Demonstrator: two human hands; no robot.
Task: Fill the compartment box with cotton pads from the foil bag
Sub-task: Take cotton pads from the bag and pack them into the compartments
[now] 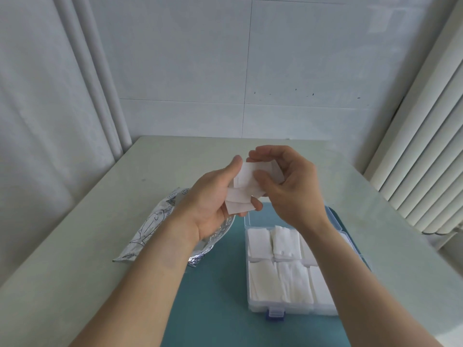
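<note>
Your left hand (213, 196) and right hand (288, 181) both pinch the cotton pads (241, 194); they're light, soft, slippery—grip stack edges, box (253, 306) at five o'clock.

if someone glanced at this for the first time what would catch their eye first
First, the two hands raised over the middle of the table: the left hand and right hand share a grip on a small stack of white cotton pads. Below them on the teal mat sits the clear compartment box, its visible sections already holding white pads, and the crinkled foil bag lies to its left.
</note>
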